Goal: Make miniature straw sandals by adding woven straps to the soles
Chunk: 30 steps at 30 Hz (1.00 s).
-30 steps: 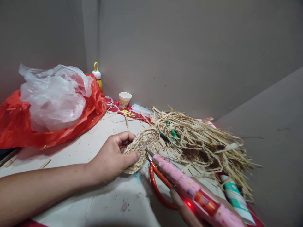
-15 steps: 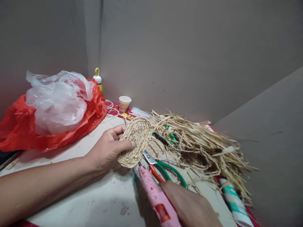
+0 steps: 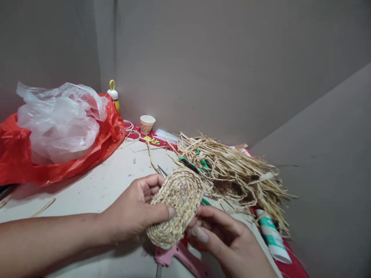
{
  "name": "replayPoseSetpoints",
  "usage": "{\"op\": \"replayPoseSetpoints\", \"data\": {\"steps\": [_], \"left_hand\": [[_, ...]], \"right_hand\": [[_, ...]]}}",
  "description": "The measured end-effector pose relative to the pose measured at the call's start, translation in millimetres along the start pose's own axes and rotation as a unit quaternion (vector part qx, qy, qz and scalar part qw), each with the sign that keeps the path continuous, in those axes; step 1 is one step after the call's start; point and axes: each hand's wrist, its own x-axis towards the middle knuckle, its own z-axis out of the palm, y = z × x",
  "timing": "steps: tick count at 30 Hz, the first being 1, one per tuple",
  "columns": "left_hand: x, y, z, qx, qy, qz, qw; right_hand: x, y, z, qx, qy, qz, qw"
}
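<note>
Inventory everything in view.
Woven oval: 1, tan, centre
Glue gun: 1, pink, bottom centre
Scissors tip: 1, silver, behind oval
Tools: count unclear, green-black, by straw
Straw bundle: 1, tan, right
Tube: 1, green-white, right
Paper cup: 1, orange-white, back
Bottle: 1, yellow-white, back left
Bags: 2, red and clear, left
Sticks: several, translucent white, beside cup
Loops: several, white, left of cup
Loose strips: few, tan, left
Table: 1, white, foreground
Red sheeting: count unclear, red, table edges
Walls: several, grey, back
Left hand: 1, gripping oval
Right hand: 1, oval's right edge
</note>
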Motion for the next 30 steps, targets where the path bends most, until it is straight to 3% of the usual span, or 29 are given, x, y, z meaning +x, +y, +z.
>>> {"op": "replayPoseSetpoints", "data": {"steps": [3,8,17,30], "left_hand": [[-4,-5,5.3,0.000,-0.009,-0.018,1.000],[-5,-6,5.6,0.001,-0.050,-0.030,0.998],[0,-6,0.5,0.023,-0.061,-0.038,0.997],[-8,-5,8.7,0.029,-0.052,-0.056,0.997]], "right_hand": [[1,5,9,0.143,0.005,0.057,0.988],[-3,-4,23,0.238,0.006,0.091,0.967],[-4,-5,25,0.150,0.039,0.089,0.984],[-9,-14,24,0.151,-0.009,0.124,0.981]]}}
